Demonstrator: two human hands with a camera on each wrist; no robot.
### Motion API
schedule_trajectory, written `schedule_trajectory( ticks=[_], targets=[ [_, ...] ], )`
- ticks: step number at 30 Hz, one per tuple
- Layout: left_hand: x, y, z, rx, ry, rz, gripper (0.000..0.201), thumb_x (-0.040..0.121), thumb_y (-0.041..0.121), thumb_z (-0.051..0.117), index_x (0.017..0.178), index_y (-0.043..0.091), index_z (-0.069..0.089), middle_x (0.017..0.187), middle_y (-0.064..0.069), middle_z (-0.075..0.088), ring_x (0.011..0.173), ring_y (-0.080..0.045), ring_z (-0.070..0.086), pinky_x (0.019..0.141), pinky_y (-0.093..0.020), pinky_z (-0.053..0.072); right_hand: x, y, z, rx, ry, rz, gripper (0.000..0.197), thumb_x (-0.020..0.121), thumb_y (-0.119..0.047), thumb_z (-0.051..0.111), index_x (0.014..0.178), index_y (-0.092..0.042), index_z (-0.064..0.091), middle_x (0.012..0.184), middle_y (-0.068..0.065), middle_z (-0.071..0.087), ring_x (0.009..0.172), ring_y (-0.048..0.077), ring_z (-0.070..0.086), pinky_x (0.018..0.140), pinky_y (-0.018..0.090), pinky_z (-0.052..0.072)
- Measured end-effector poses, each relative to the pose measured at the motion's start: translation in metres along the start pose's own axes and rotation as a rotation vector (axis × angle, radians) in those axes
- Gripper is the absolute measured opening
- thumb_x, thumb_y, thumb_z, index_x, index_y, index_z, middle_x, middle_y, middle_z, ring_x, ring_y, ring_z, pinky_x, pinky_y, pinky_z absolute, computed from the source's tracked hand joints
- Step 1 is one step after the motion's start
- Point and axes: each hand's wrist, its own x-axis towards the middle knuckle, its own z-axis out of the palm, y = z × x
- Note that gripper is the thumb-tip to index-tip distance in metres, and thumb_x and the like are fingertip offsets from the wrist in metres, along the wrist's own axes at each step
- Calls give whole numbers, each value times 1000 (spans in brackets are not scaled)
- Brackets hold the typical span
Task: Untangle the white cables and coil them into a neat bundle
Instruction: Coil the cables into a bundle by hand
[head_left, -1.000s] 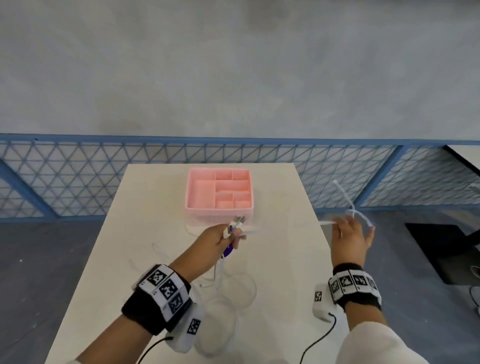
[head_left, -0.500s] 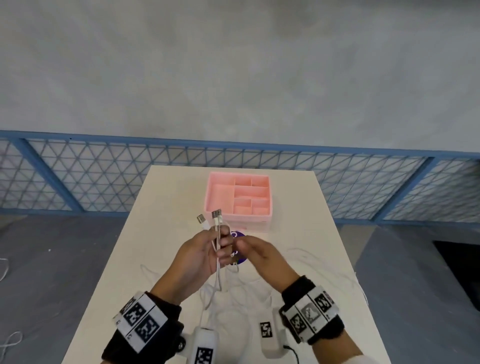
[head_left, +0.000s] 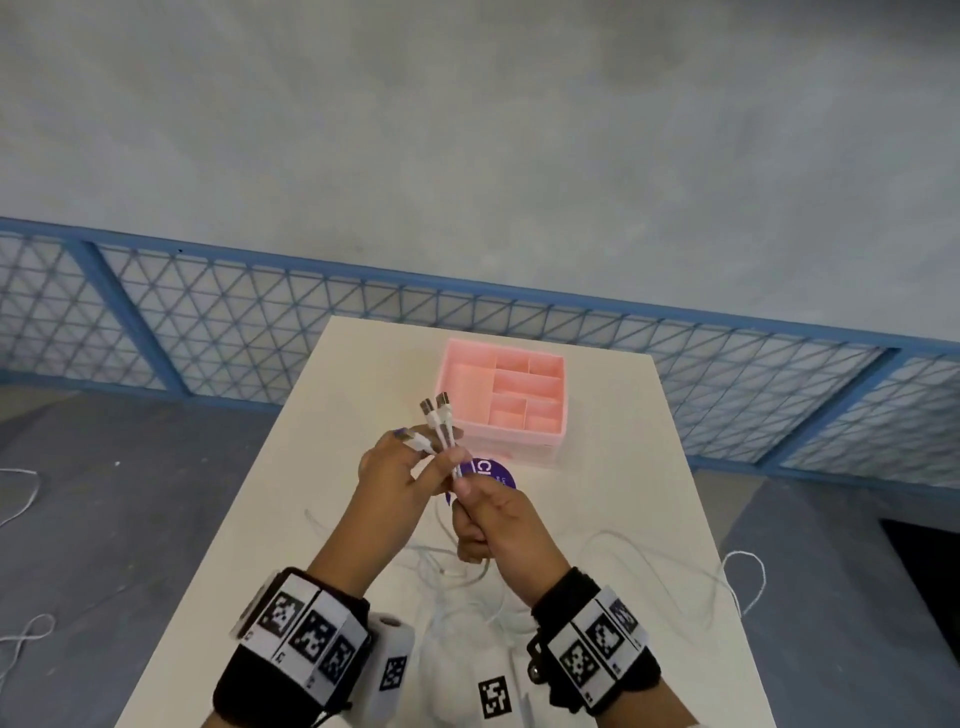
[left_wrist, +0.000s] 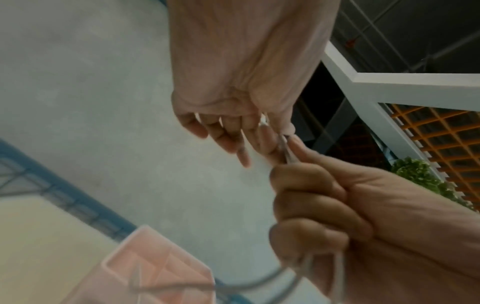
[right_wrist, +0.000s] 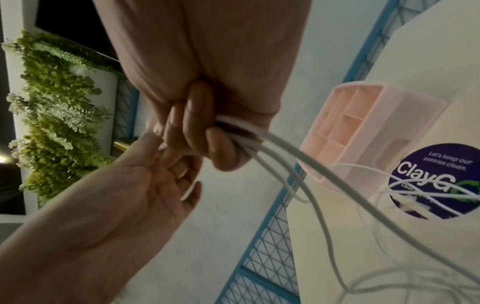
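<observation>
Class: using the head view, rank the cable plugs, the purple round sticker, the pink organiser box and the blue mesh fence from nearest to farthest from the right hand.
1. Cable plugs, just above the right hand.
2. Purple round sticker, on the table behind it.
3. Pink organiser box, farther back.
4. Blue mesh fence, beyond the table.

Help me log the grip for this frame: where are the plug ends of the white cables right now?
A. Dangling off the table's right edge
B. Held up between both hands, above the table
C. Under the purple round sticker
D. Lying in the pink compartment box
B: the plug ends of the thin white cables stick up from the left hand and right hand, in front of the pink plastic compartment box.
</observation>
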Motion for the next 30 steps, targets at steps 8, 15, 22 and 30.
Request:
schedule_trajectory(
  ticks=[8, 15, 22, 30],
  targets=[
    [-18, 8, 18, -552, -55, -128, 39, 96, 33, 34, 80, 24, 68, 104, 2, 73, 91, -10, 67, 81, -23, 49, 4, 3, -1, -111, -28, -31, 36, 98, -21, 39, 63, -22, 49, 42, -12, 35, 41, 6, 28, 41, 16, 26],
    [19, 15, -11, -858, -78, -147, 36, 98, 27, 30, 67, 13, 42, 49, 8, 40, 46, -9, 47, 56, -22, 50, 14, 0, -16, -470, -230, -97, 22, 94, -30, 41, 80, -24, 55, 57, -8, 44, 56, 11, 49, 65, 20, 40],
    [40, 18, -60, -1022, -25, -93, 37, 98, 29, 26, 65, 19, 41, 46, 12, 35, 37, 0, 27, 39, -12, 24, 28, 2, -56, -744, -390, 108, 27, 97, -26, 42, 88, -13, 64, 57, -2, 45, 52, 7, 48, 66, 20, 44],
    [32, -14, -56, -296, 37, -310, 34, 97, 24, 38, 67, 15, 52, 56, 4, 35, 44, -10, 28, 37, -16, 25, 47, -22, -69, -1327, -170, -6, 29, 93, -35, 47, 83, -14, 64, 75, 7, 59, 68, 18, 47, 62, 31, 34]
  ],
)
